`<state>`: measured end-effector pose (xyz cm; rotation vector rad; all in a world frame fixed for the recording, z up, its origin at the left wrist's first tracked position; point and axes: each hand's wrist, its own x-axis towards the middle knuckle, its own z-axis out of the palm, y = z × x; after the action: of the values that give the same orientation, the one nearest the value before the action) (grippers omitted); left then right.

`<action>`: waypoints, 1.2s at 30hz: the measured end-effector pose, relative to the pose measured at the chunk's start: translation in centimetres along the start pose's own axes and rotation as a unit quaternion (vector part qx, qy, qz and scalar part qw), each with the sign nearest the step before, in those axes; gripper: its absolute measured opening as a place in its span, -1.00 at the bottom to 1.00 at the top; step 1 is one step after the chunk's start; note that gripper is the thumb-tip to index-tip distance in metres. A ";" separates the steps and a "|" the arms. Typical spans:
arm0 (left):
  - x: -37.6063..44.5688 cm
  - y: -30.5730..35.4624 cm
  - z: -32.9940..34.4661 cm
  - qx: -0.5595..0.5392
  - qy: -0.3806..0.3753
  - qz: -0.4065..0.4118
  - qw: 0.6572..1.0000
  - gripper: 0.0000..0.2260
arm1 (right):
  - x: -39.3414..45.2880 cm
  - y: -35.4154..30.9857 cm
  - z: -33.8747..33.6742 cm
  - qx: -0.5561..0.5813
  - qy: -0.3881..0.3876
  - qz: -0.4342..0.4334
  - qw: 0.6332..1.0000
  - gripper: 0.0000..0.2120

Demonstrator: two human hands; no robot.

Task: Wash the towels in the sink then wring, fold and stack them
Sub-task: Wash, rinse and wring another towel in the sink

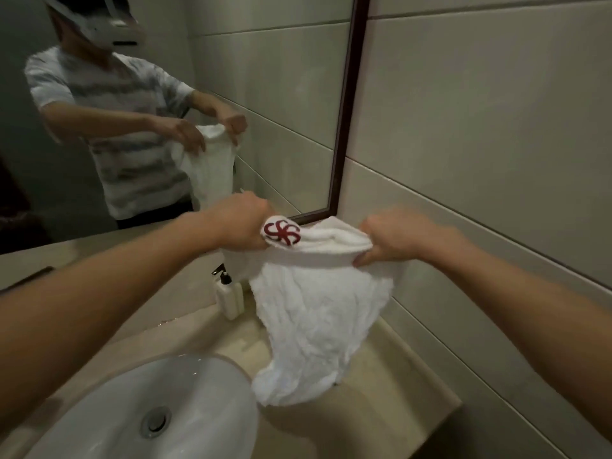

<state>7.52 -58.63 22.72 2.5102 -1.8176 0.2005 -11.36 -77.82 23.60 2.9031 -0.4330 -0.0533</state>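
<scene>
A white towel (314, 319) with a red emblem near its top left corner hangs crumpled above the beige counter, to the right of the sink. My left hand (240, 223) grips the towel's top edge beside the emblem. My right hand (394, 238) pinches the top edge at the other side. The towel's lower end reaches down to the counter at the sink's right rim. The white round sink (109, 409) with a metal drain lies at the lower left and holds no towel.
A white soap pump bottle (229, 298) stands at the back of the counter (390, 402) against the mirror. A dark-framed mirror (265, 94) covers the wall ahead and reflects a person. A tiled wall (480, 144) closes the right side.
</scene>
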 end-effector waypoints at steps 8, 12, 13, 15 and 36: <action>-3.2 0.7 9.0 -0.421 -0.098 -0.073 0.899 -0.76 | -1.2 -1.3 7.1 0.556 -0.046 0.021 0.830 -0.97; -3.1 0.5 9.0 -0.292 -0.042 -0.091 0.951 -0.54 | -1.2 -1.3 8.5 0.436 -0.088 0.020 0.896 -0.87; -2.8 0.4 8.7 -0.250 -0.011 -0.102 0.963 -0.49 | -0.8 -1.1 8.7 0.364 -0.068 0.022 0.929 -0.81; -1.8 1.1 7.4 -0.175 0.070 -0.136 0.972 -0.60 | 0.6 -0.5 8.3 0.315 0.032 0.074 0.946 -0.66; -11.7 7.7 18.8 -0.332 -0.279 -0.076 0.898 -0.66 | -11.4 -3.5 21.3 0.431 -0.268 0.040 0.861 -0.73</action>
<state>-1.81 -51.99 2.31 2.2779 -1.4270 -1.0564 -22.63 -75.37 2.12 3.7088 -0.8478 -0.8933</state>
